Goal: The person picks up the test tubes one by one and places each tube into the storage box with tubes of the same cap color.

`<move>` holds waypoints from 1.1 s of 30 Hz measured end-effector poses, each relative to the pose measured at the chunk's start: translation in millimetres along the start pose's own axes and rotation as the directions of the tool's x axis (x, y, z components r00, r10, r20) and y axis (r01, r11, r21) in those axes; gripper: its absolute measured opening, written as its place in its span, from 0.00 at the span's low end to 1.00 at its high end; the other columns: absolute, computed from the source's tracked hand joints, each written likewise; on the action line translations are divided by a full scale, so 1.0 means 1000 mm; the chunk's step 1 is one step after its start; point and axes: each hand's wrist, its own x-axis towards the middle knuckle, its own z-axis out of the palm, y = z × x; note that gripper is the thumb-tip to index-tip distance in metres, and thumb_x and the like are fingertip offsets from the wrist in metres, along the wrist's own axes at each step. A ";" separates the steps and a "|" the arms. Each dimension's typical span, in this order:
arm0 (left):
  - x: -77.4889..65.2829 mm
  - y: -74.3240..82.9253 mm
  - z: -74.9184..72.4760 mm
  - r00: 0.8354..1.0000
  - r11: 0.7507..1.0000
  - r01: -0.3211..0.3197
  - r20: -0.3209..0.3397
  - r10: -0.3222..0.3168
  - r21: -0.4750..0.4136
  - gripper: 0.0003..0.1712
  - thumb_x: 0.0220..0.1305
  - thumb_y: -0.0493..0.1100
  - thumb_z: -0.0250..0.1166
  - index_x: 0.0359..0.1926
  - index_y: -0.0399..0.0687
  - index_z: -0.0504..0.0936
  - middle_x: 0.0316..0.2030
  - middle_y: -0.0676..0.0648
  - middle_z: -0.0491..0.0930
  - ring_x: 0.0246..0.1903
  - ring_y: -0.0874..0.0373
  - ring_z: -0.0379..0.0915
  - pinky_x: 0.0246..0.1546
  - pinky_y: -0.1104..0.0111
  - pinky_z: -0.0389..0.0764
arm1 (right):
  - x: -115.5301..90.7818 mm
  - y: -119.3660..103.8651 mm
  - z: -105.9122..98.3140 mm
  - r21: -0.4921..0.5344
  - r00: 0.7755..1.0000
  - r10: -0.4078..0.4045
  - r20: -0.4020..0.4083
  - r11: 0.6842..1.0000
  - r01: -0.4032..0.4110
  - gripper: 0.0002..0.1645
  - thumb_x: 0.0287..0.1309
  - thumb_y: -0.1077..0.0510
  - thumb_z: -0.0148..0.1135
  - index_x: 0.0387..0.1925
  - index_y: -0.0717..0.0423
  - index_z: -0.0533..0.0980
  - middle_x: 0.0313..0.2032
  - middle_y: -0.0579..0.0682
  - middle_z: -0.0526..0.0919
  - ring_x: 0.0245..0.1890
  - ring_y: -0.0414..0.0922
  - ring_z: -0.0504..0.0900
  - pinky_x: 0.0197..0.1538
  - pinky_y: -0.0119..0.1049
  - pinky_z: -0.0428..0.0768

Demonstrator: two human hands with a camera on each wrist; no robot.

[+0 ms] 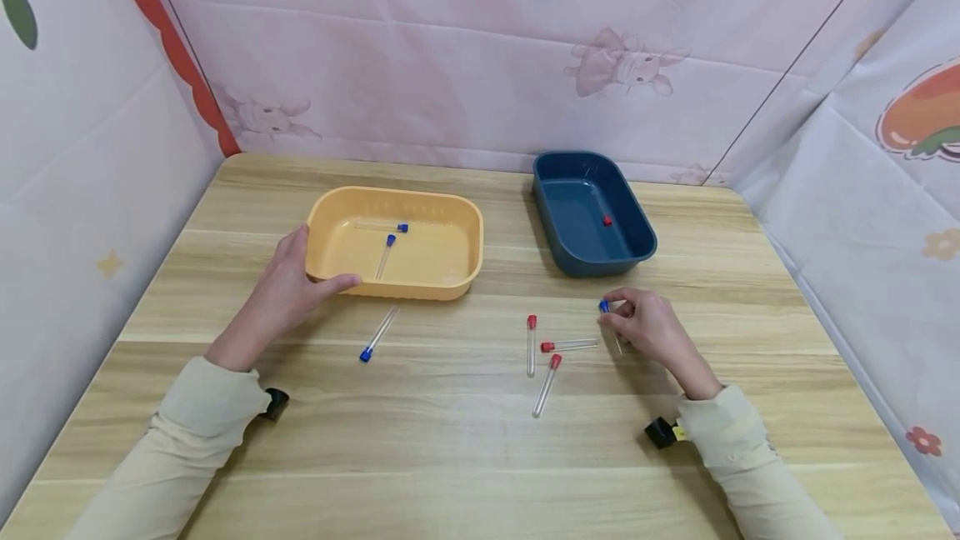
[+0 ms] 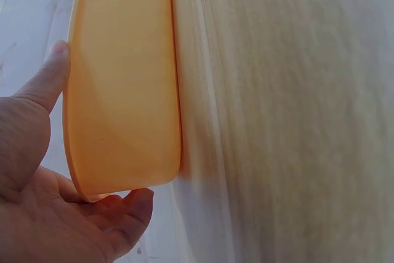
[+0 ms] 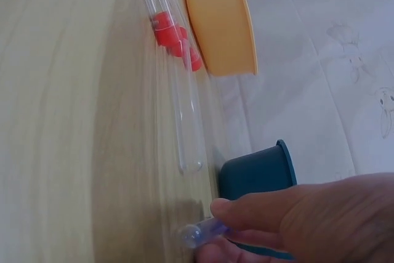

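My left hand [image 1: 281, 294] holds the near left corner of a yellow plastic tray [image 1: 480, 250], its thumb along the front rim and its fingers round the left side. Two blue-capped test tubes [image 1: 390, 241] lie inside that tray. Between thumb and fingers my right hand [image 1: 652, 325] pinches another blue-capped test tube [image 1: 604, 307] by its cap end, its clear end pointing toward the table's near side. Beside that hand lie three red-capped test tubes [image 1: 555, 362]. One more blue-capped tube [image 1: 366, 354] rests in front of the yellow tray.
Behind the right hand stands a dark blue plastic tray [image 1: 573, 267] with a red-capped tube [image 1: 607, 220] in it. Printed cloth walls [image 1: 480, 57] enclose the wooden table [image 1: 450, 473] at the back and sides.
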 end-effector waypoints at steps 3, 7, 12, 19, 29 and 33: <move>0.000 -0.001 0.000 1.000 1.000 -0.008 -0.002 0.008 -0.002 0.67 0.63 0.57 0.75 0.82 0.35 0.37 0.75 0.25 0.48 0.68 0.31 0.56 0.68 0.37 0.61 | 0.000 0.002 -0.001 -0.004 1.000 -0.005 0.005 1.000 0.005 0.18 0.64 0.62 0.71 0.51 0.69 0.81 0.27 0.51 0.86 0.22 0.40 0.76 0.26 0.32 0.71; 0.001 -0.003 0.000 1.000 1.000 -0.016 -0.001 0.016 -0.001 0.68 0.62 0.59 0.75 0.81 0.35 0.37 0.75 0.25 0.47 0.70 0.30 0.54 0.69 0.36 0.60 | -0.002 0.008 -0.005 -0.031 0.997 -0.075 0.030 0.997 0.076 0.20 0.65 0.60 0.70 0.54 0.69 0.81 0.30 0.51 0.85 0.27 0.43 0.77 0.29 0.33 0.75; 0.000 -0.004 0.000 1.000 1.000 -0.020 0.001 0.020 -0.002 0.68 0.63 0.60 0.74 0.82 0.35 0.37 0.76 0.25 0.46 0.70 0.30 0.53 0.69 0.36 0.59 | -0.004 0.017 -0.015 -0.026 0.967 -0.210 0.144 0.976 0.216 0.29 0.61 0.60 0.75 0.59 0.72 0.77 0.39 0.55 0.85 0.36 0.47 0.79 0.39 0.37 0.81; 0.000 -0.003 0.000 1.000 1.000 -0.016 0.008 0.016 -0.006 0.68 0.63 0.59 0.74 0.81 0.35 0.36 0.76 0.24 0.45 0.70 0.29 0.53 0.69 0.36 0.59 | -0.003 0.024 -0.023 -0.018 0.929 -0.249 0.275 0.964 0.264 0.49 0.50 0.54 0.83 0.68 0.69 0.70 0.43 0.53 0.76 0.41 0.49 0.72 0.41 0.37 0.76; 0.001 -0.004 0.000 1.000 1.000 -0.013 0.008 0.013 -0.002 0.69 0.63 0.58 0.74 0.81 0.34 0.35 0.76 0.24 0.44 0.71 0.28 0.51 0.69 0.35 0.57 | -0.003 0.023 -0.029 -0.014 0.906 -0.230 0.356 0.968 0.251 0.56 0.47 0.51 0.85 0.73 0.64 0.66 0.47 0.54 0.72 0.45 0.50 0.70 0.42 0.37 0.75; 0.001 -0.005 0.000 1.000 1.000 -0.006 0.012 0.006 0.002 0.69 0.63 0.59 0.74 0.81 0.34 0.34 0.76 0.24 0.44 0.72 0.28 0.50 0.69 0.35 0.57 | -0.003 0.023 -0.028 -0.018 0.903 -0.232 0.362 0.967 0.255 0.56 0.46 0.52 0.85 0.73 0.63 0.66 0.45 0.54 0.70 0.44 0.50 0.69 0.41 0.36 0.73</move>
